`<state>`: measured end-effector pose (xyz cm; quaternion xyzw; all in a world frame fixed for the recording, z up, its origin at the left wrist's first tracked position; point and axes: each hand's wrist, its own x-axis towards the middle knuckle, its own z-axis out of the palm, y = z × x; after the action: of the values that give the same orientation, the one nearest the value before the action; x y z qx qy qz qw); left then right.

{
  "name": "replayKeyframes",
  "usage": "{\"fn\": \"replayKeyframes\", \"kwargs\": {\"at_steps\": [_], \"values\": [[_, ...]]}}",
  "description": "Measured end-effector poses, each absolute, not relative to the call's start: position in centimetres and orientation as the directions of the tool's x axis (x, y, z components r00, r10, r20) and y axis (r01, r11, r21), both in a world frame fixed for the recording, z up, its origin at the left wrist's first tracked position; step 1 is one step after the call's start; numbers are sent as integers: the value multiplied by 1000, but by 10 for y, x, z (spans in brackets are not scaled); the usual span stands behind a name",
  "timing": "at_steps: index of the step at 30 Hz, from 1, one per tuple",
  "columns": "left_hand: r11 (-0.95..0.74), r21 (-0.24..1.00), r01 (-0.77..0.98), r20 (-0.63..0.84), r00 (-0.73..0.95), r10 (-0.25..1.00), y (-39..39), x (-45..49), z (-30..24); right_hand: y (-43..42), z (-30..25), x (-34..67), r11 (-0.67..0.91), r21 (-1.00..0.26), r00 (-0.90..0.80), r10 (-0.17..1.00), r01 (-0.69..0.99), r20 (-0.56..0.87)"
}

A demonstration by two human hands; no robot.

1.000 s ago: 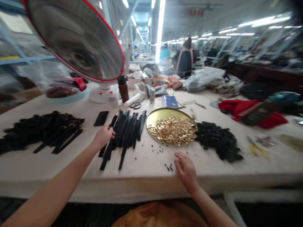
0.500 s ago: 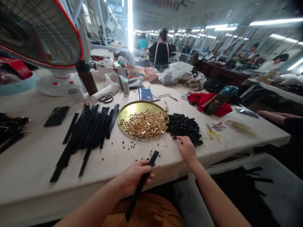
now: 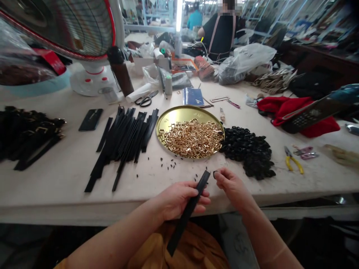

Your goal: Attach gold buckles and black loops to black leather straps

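And the right hand point(image 3: 231, 183) is away from the black pile point(image 3: 246, 149)! Half a second ago its fingers were down at the pile's near edge; now they're pinched on one small black piece point(image 3: 215, 175), held just beside the upper end of the strip point(image 3: 186, 215). Close, but not touching: there's a clear gap between piece and strip. Whether that piece is a closed ring I can't tell, it's too small from here.

Over to the left hand point(image 3: 179, 200), and it still has that strip, gripped between thumb and fingers near the top, the long tail slanting down over the person's lap. So both hands are loaded now, and for the work in hand I'd call that the pick-up done, with strip and piece near each other and not yet joined.

Compare the earlier frames! A second ago the left fingers were out at the strips point(image 3: 126, 134) and the right hand lay by the small bits point(image 3: 172, 166) on the bench point(image 3: 67, 186). Half a second ago the strip was already in front of the body; the view has swung since, bringing more of the tangled heap point(image 3: 26, 134) in at the left. The tray point(image 3: 171, 116) of gold clasps point(image 3: 193, 138) sits beyond the hands, neither hand touching it
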<state>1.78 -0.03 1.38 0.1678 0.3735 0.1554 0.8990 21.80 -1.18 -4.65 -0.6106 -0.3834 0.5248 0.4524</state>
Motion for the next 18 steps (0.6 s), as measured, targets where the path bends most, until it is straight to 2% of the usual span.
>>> {"fn": "replayKeyframes", "kwargs": {"at_steps": [3,7,10,13,18], "values": [[880,455,-134,-624,657,423,-2,14,15,-20,-46,194,-294,-904,177,917,-310,-359],[873,469,-130,-635,638,436,-8,6,13,-24,-41,177,-253,-816,138,918,-520,-372],[865,483,-133,-633,629,451,-14,2,10,-29,-36,171,-244,-793,89,933,-559,-349],[832,543,-115,-622,611,490,-19,-1,8,-34,-35,165,-237,-816,71,945,-527,-320],[725,685,-69,-558,590,583,-29,-2,6,-39,-36,154,-184,-884,222,928,-431,-301]]}}
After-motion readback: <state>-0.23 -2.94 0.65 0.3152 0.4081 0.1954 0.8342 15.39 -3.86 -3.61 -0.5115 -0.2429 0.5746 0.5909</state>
